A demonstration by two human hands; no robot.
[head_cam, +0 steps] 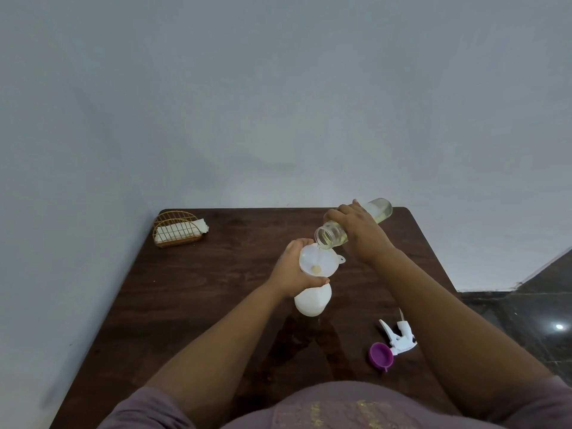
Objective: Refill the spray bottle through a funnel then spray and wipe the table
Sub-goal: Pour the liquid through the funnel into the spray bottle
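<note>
**Refill under way: pouring through the funnel**

Head view: the step in hand was the refill. The white spray bottle [312, 300] stood upright near the middle of the dark table [192, 305], with a white funnel [318, 261] seated in its neck. The left hand [294, 275] gripped the bottle's neck just under the funnel, fingers and thumb curled round it. At about 1 o'clock from the funnel, the right hand [356, 232] gripped a clear bottle [353, 224] of pale yellow liquid, tilted mouth-down over the funnel's rim; a thin stream appeared to run into the cone, where a little liquid had pooled at the throat.

The trigger head [399, 335] lay on the table at about 4 o'clock from the spray bottle, well apart from it, with a purple cap [381, 356] touching or just beside it. A wire holder [176, 229] with white napkins sat at 10 o'clock, near the far left corner.

The next move would likely call for righting the clear bottle once the fill was enough, lifting out the funnel, then screwing the trigger head on. The spray bottle's level could not be read through its white wall.
</note>
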